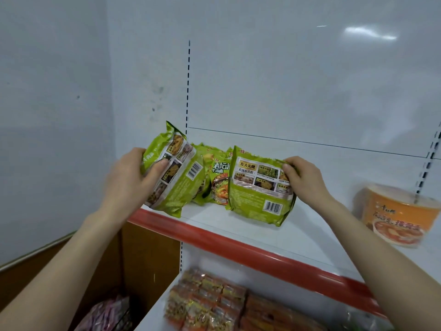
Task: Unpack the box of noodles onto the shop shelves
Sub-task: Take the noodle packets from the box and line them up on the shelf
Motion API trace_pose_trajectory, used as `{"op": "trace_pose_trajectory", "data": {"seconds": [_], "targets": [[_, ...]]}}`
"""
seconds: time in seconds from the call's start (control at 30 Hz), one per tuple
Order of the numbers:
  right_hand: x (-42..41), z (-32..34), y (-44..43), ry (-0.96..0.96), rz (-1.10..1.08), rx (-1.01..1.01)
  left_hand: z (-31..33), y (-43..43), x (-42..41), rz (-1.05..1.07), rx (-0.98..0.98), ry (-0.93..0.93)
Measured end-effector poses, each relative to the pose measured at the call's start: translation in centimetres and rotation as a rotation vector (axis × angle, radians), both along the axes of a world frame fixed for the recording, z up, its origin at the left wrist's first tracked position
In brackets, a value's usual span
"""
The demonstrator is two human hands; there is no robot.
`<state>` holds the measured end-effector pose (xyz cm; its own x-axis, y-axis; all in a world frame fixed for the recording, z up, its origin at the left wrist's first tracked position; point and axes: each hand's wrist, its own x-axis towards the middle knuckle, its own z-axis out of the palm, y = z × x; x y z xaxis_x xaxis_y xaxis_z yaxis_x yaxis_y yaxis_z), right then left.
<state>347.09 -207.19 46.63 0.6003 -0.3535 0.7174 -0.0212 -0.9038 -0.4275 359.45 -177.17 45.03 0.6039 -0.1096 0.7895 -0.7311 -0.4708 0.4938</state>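
Stocking the shelf (241, 248): clutching 1 green noodle pack (173, 173) in left grip (126, 181) at the front edge, pinching a 2nd pack (259, 189) with right grip (307, 181), standing on it. Next, likely: turn fronts outward, slide back.

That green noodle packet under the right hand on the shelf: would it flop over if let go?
Probably: the green packet stands on a thin lower edge on the shelf, steadied by the right hand pinching its top corner. Its crinkled, glossy film looks soft and likely slippery. It seems light, since fingertips hold it.
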Motion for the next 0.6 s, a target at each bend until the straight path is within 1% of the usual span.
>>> {"op": "trace_pose_trajectory", "data": {"seconds": [0.07, 0.2, 0.33, 0.4, 0.43, 0.53, 0.6], "targets": [[0.6, -0.6, 0.0, 0.009, 0.017, 0.006, -0.1, 0.0, 0.4, -0.011, -0.002, -0.007], [1.2, -2.5, 0.7, -0.088, 0.028, -0.138, -0.4, -0.2, 1.3, -0.02, -0.002, 0.007], [0.5, -3.8, 2.1, -0.058, 0.206, -0.333, -1.0, -0.6, 2.3, -0.032, -0.027, 0.038], [-0.4, -4.4, 2.5, -0.018, 0.237, -0.405, -1.2, -0.8, 2.6, -0.029, -0.038, 0.045], [-1.0, -4.6, 2.7, 0.02, 0.256, -0.409, -1.3, -1.0, 2.7, -0.022, -0.039, 0.045], [-2.5, -6.2, 3.0, 0.185, 0.32, -0.434, -1.3, -1.6, 2.7, -0.028, -0.045, 0.04], [-3.0, -7.5, 3.3, 0.285, 0.305, -0.42, -1.4, -2.0, 2.7, -0.037, -0.04, 0.036]]}}
